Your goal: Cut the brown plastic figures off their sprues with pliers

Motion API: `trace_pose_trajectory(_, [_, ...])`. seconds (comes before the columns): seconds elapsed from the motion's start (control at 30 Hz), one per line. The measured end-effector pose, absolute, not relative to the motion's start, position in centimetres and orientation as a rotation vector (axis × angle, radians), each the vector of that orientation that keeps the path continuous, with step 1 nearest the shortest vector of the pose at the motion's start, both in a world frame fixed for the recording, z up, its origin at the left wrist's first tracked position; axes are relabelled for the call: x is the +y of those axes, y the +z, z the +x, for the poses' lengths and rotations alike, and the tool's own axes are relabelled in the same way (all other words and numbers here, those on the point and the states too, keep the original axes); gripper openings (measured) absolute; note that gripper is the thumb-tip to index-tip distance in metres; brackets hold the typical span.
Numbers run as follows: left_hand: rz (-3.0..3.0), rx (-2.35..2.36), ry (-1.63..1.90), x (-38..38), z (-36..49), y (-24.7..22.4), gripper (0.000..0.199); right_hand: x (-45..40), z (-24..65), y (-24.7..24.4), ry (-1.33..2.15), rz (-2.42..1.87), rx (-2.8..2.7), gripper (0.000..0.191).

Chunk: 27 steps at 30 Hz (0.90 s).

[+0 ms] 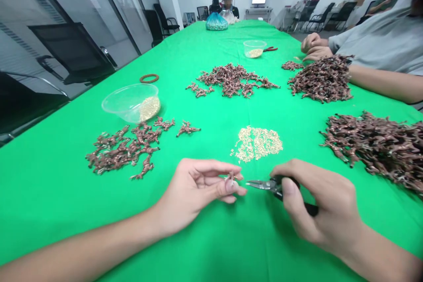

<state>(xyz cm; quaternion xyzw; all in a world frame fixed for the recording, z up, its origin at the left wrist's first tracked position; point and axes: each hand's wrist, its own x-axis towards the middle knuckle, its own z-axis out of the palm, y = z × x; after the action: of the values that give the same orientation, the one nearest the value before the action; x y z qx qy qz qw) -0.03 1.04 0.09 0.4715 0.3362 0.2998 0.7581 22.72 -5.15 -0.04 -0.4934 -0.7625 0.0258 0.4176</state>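
My left hand (211, 183) pinches a small brown figurine (231, 177) between thumb and fingertips, and the fingers hide most of it. Black-handled pliers (272, 185) are gripped in my right hand (317, 202), their tips pointing left, close to the left fingertips but apart from them. Just beyond both hands lies a flat patch of tiny gold-coloured pieces (259, 143). Loose brown figurines (124, 147) are spread to the left, beside a clear plastic bowl (128, 103) holding more gold pieces.
Figurine piles lie at the centre (229, 79), right (376, 147) and back right (322, 79). A brown ring (149, 78), a second clear tub (254, 48) with red-handled pliers (271, 49) and a blue bag (216, 22) stand farther off. A person's hands (315, 46) rest at the right.
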Motion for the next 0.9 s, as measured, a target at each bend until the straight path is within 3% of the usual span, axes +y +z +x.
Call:
trace_pose_trajectory(0.3, [0.994,0.715,0.582,1.02,-0.05,0.2,0.019,-5.32,22.64,-0.65,-0.283,-1.165,-2.002,0.015])
trace_pose_trajectory(0.9, [0.985,0.676,0.578,1.0,-0.06,0.13,0.015,-5.48,22.49,-0.7,-0.269,-1.143,-2.017,0.013])
